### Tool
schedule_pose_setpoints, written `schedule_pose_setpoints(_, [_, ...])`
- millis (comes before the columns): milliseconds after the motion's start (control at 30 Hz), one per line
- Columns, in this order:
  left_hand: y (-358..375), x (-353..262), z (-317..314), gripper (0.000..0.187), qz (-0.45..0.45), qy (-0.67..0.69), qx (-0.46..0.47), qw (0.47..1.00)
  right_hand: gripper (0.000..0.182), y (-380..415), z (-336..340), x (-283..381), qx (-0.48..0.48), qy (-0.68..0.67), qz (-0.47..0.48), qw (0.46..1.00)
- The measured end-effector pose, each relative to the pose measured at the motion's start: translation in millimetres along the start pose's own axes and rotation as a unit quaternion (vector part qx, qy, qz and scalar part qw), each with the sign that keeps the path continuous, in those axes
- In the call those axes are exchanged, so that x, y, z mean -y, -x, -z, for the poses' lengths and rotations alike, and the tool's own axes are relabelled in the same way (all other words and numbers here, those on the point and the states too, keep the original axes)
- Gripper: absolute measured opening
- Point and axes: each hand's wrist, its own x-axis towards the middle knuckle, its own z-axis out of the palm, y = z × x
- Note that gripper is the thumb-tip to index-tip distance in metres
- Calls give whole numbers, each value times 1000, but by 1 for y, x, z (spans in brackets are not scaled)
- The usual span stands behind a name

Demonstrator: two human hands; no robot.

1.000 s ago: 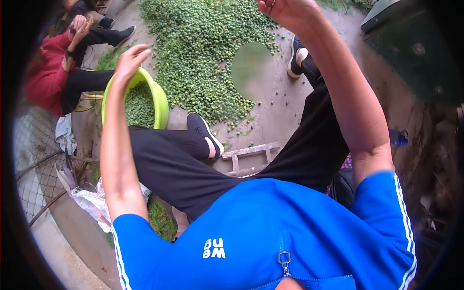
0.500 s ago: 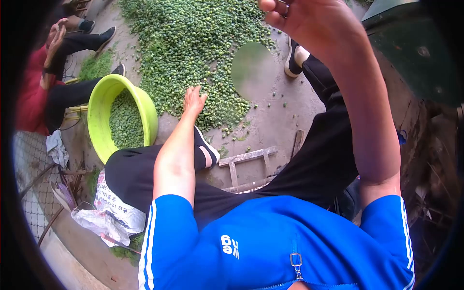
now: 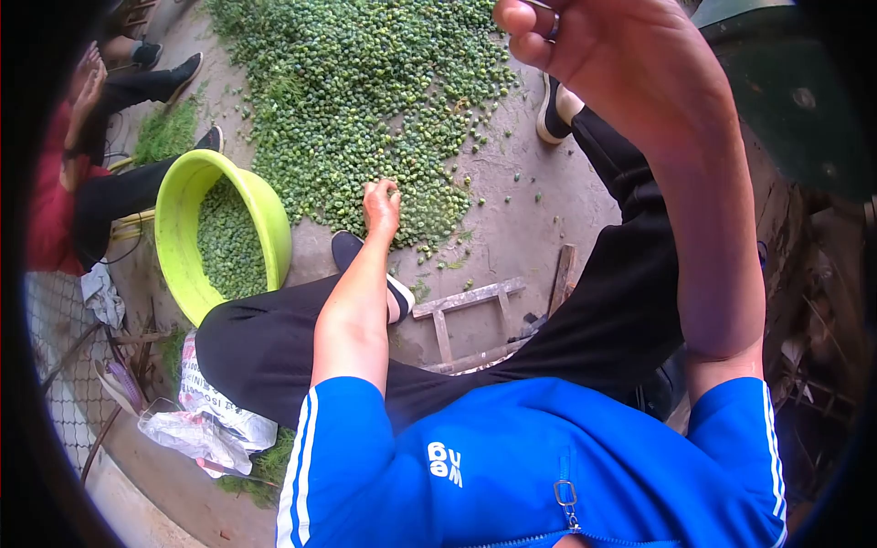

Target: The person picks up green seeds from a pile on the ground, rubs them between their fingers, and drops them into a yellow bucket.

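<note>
A wide heap of small round green fruits [image 3: 365, 100] covers the ground in front of me. At its near edge, my left hand [image 3: 381, 208] is closed, its fingers curled down against the fruits; what they hold is hidden. My right hand [image 3: 630, 68] is raised high at the top edge, palm partly towards me, with a ring on one finger. Two of its fingers are curled inward and the rest are cut off by the frame. Left of my knee stands a lime-green tub [image 3: 280, 219], tilted, with more green fruits [image 3: 230, 242] inside.
A person in red [image 3: 57, 205] sits at the far left, hands lifted. A wooden frame [image 3: 466, 297] lies between my legs. White plastic sacks [image 3: 215, 416] rest beside my left leg, near wire mesh [image 3: 64, 352]. A dark green container [image 3: 786, 100] stands at the upper right.
My left hand has shifted right and slightly down over the heap, its spread fingers now curled. My right hand has come lower into view. My left foot has moved, and the seated person's hands have lowered.
</note>
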Motion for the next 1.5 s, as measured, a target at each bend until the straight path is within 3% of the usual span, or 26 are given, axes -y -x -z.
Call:
schedule_pose_setpoints(33, [-4,16,-10,14,-30,-1,-71,997,35,-1,1,-1,2,0,3,1000])
schedule_pose_setpoints(67, [-11,17,-4,13,149,175,-7,973,35,-1,1,-1,-6,-9,-6,1000])
schedule_pose_setpoints(100, [-16,17,1,13,317,339,57,884,35,-2,0,-1,-13,-18,-16,1000])
schedule_pose_setpoints(133, [-18,17,8,14,351,529,58,770,35,-3,-2,0,-9,-19,-11,1000])
schedule_pose_setpoints(200, [-24,12,29,17,376,658,62,649,30,-5,-9,2,-57,-26,-46,997])
schedule_pose_setpoints(267, [-33,-5,55,16,367,758,72,535,31,-13,0,-6,-31,-40,-40,998])
schedule_pose_setpoints(367, [-51,-45,92,17,266,816,96,505,27,-24,-2,-14,-15,36,2,999])
schedule_pose_setpoints(500, [-79,-125,156,16,93,867,152,465,28,-36,-19,-41,-122,48,-44,990])
schedule_pose_setpoints(633, [-78,-229,226,17,-8,865,142,482,42,-48,-27,-85,-206,-19,-49,977])
schedule_pose_setpoints(733, [-56,-290,249,19,-28,775,32,630,49,-58,-36,-108,-175,-211,-20,961])
schedule_pose_setpoints(767, [-46,-305,248,19,-32,736,-20,676,48,-61,-38,-108,-110,-269,9,957])
schedule_pose_setpoints(800, [-41,-313,243,27,-73,679,-60,728,46,-57,-51,-100,-134,-322,-6,937])
schedule_pose_setpoints(900, [-30,-334,247,35,-147,616,-107,767,44,-53,-64,-90,-138,-408,-29,902])
schedule_pose_setpoints(967, [-26,-348,261,42,-157,620,-114,760,43,-55,-62,-87,-117,-439,-37,890])
schedule_pose_setpoints(1033, [-26,-352,277,45,-155,701,-117,687,42,-57,-61,-82,-80,-414,-8,907])
schedule_pose_setpoints(1100, [-31,-343,290,36,-191,704,-101,676,44,-54,-66,-74,-77,-430,-3,899])
schedule_pose_setpoints(1167, [-30,-337,301,23,-210,642,-153,721,47,-52,-68,-68,-53,-463,5,885])
schedule_pose_setpoints(1233, [-33,-320,308,17,-210,631,-129,735,48,-50,-71,-61,-34,-467,7,884])
schedule_pose_setpoints(1300, [-32,-312,313,16,-220,445,-128,859,51,-48,-75,-60,-3,-470,5,883])
schedule_pose_setpoints(1367, [-32,-310,310,18,-236,426,-120,865,53,-50,-73,-64,-12,-442,-7,897])
schedule_pose_setpoints(1433, [-33,-305,304,21,-321,225,-183,902,53,-56,-64,-74,12,-418,-16,908])
schedule_pose_setpoints(1500, [-27,-309,306,24,-304,198,-182,914,53,-56,-70,-73,-6,-418,-25,908])
